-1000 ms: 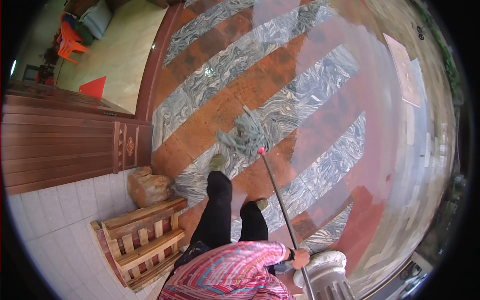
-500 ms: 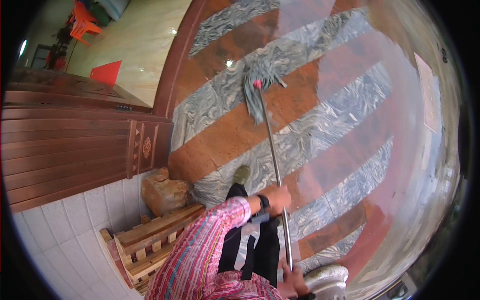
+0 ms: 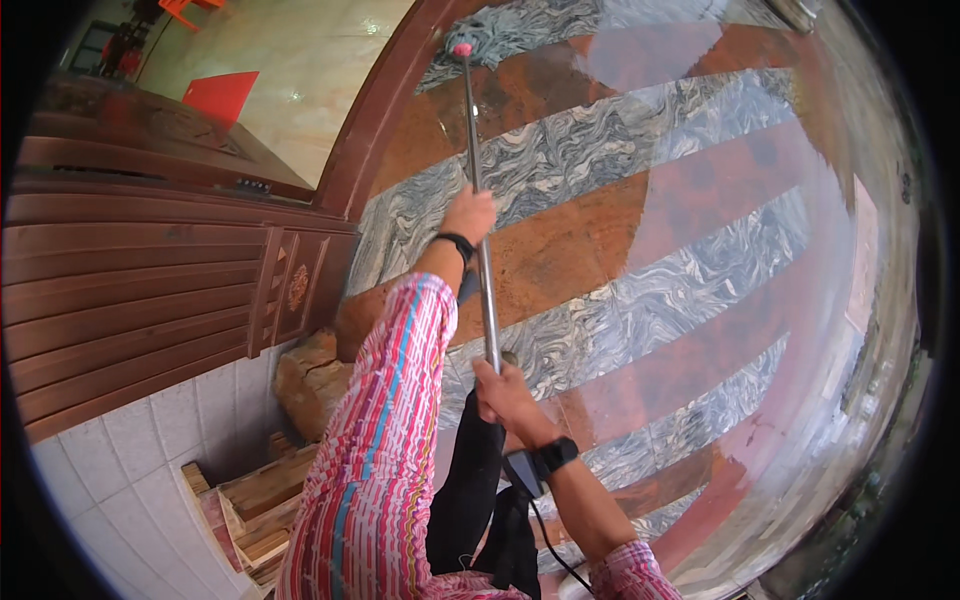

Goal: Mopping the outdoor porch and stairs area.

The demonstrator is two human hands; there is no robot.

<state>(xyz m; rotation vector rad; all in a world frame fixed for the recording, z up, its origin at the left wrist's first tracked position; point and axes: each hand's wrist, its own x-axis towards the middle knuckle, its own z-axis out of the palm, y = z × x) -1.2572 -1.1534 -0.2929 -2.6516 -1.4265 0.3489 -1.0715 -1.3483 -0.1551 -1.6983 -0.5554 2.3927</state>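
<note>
Striped marble floor [image 3: 640,180], grey and rust bands, runs out from a wooden door [image 3: 150,290] on the left. Both hands close round a metal mop handle [image 3: 480,250]: right hand [image 3: 503,392] near, left hand [image 3: 470,214] farther up. Its long axis runs straight away to the mop head [image 3: 500,30] at the far edge.

Mop [image 3: 478,190]: I note long slim metal pole with pink collar at far end, grey stringy head beyond it lying on wet striped stone floor near brown threshold. Pole runs nearly straight away from body, slightly tilted. I see both hands wrapped round pole, one above other.
</note>
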